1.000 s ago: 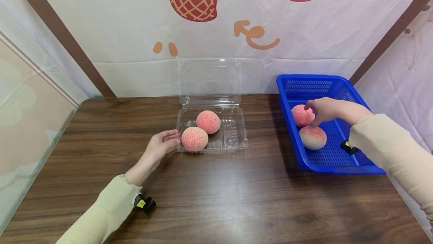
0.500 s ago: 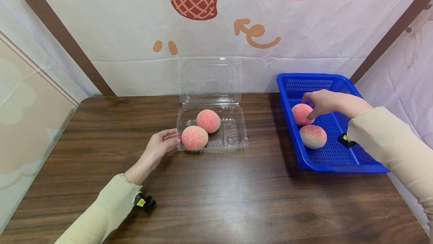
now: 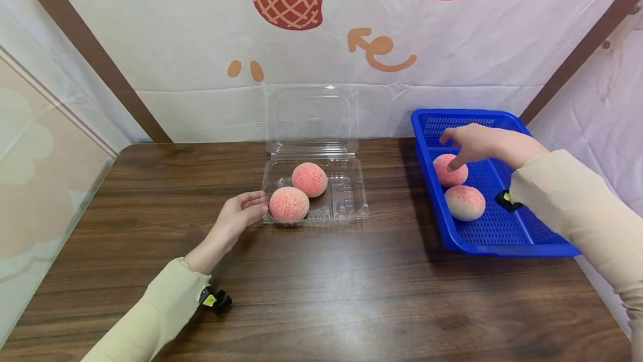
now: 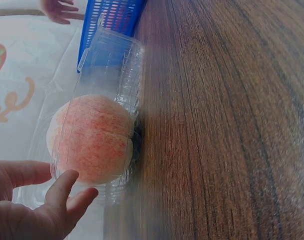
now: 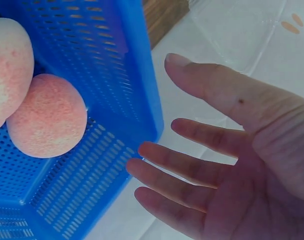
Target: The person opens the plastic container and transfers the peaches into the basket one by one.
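My left hand point(image 3: 237, 216) is beside the left edge of a clear plastic clamshell box point(image 3: 349, 200), fingers fairly straight and fingertips right at its rim. Two pink and cream peaches lie in the box: a front peach point(image 3: 289, 204) close to these fingertips and a rear peach point(image 3: 309, 179). In the left wrist view, one peach point(image 4: 94, 140) shows a crease. My right hand point(image 3: 484, 143) hovers over a blue plastic basket point(image 3: 494, 250) with fingers spread and nothing in them. Inside are a pink peach point(image 3: 446, 168), partly overlapped by the thumb, and a paler peach point(image 3: 465, 203).
The clamshell's lid point(image 3: 311, 119) stands raised at the back against a printed white cloth point(image 3: 201, 111). Brown wood-grain table point(image 3: 321, 289) lies between box and basket. Black wrist cameras sit below both sleeves.
My right hand has moved up and back, away from the paler peach and over the rear part of the basket. My left hand and the box have stayed in place.
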A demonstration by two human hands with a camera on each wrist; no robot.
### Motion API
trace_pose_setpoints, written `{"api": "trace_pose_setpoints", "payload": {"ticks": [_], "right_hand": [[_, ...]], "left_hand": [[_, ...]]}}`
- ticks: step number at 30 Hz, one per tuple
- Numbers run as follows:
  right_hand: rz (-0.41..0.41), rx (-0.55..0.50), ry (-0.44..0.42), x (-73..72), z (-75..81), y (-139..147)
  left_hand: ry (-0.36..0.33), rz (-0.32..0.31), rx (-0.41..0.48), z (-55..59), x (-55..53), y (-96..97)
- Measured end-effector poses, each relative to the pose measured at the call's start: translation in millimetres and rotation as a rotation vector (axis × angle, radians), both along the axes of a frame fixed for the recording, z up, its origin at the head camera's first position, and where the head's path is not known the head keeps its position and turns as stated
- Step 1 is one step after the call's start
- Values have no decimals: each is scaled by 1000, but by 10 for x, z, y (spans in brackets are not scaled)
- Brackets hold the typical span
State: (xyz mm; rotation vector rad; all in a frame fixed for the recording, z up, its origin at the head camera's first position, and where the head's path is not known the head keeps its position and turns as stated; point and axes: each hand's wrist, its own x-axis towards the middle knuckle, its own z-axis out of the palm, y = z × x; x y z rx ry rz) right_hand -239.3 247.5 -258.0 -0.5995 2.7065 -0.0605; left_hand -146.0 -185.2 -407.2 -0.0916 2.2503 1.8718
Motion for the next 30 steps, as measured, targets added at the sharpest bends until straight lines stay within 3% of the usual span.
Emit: {"api": "trace_pose_setpoints", "payload": {"ticks": [9,24,30], "right_hand": [[60,-47,95,-29,36,-97],[60,-62,194,-10,30,-274],[106,-68,245,-23,9,-326]], "left_hand": [[4,-2,-3,1,4,0],[12,1,-15,-12,2,2],[14,0,-13,-15,-2,3]]}}
